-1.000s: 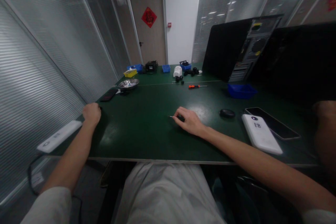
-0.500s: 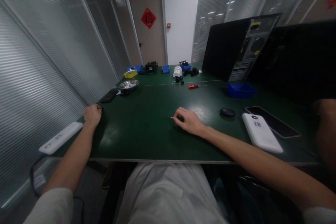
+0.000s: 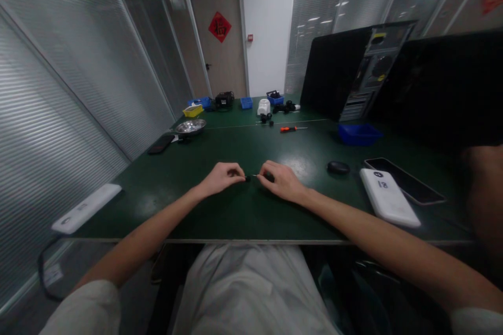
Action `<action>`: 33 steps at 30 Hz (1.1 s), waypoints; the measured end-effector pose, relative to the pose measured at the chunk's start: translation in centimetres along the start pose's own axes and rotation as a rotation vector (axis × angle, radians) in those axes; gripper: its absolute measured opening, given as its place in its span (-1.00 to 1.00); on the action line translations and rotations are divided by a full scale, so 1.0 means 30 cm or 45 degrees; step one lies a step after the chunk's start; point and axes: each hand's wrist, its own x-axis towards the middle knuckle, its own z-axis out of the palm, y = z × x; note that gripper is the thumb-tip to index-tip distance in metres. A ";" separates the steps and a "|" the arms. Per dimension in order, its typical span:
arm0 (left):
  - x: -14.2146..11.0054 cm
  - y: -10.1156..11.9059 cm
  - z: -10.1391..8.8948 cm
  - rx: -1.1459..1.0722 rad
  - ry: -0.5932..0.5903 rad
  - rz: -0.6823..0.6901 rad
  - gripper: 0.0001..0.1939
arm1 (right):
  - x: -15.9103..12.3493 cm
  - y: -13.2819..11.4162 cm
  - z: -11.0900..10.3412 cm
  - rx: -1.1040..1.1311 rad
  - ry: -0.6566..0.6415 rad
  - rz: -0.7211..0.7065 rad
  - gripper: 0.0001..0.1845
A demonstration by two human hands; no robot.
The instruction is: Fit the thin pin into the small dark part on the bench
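Note:
Near the middle of the green table [image 3: 220, 220], my left hand [image 3: 220, 178] pinches a small black part [image 3: 247, 178] between thumb and fingertips. Just right of it, my right hand [image 3: 281, 180] is closed around a thin metal rod [image 3: 254, 175] that points left at the black part. A narrow gap seems to lie between the rod's tip and the part. Whatever handle the rod has is hidden inside my right fingers, where something dark shows. Farther back lies a screwdriver [image 3: 288, 129] with an orange and black handle.
Right of my right hand are a black mouse [image 3: 338, 167], a white power bank [image 3: 389, 199], a phone [image 3: 424, 188] and a blue tray [image 3: 359, 135]. Another person's arm [image 3: 485, 193] is at the right edge. A metal bowl [image 3: 190, 126] and a dark phone [image 3: 161, 144] lie back left.
My left hand has come from the table's left edge to the middle, bringing the small black part close to the rod's tip. My right hand has stayed in place.

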 end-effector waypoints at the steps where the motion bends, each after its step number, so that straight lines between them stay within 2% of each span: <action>1: 0.010 0.015 0.041 -0.029 -0.030 0.006 -0.73 | 0.000 -0.001 -0.001 -0.008 0.000 0.008 -0.87; 3: 0.017 0.023 0.093 -0.063 -0.037 -0.004 -0.74 | 0.002 -0.003 -0.004 -0.021 -0.010 0.021 -0.86; 5: 0.014 0.015 0.108 -0.081 -0.010 -0.017 -0.75 | 0.002 -0.005 -0.009 -0.031 -0.034 0.030 -0.86; 14: -0.002 0.003 0.079 -0.066 0.032 0.005 -0.66 | 0.002 0.000 -0.004 -0.085 -0.145 0.049 -0.90; 22: -0.006 0.010 0.076 0.030 0.057 0.103 -0.70 | 0.002 -0.007 -0.010 -0.093 -0.176 0.031 -0.91; 33: -0.013 -0.003 0.077 -0.098 0.148 0.133 -0.79 | -0.001 -0.002 0.009 0.041 -0.082 -0.037 -0.88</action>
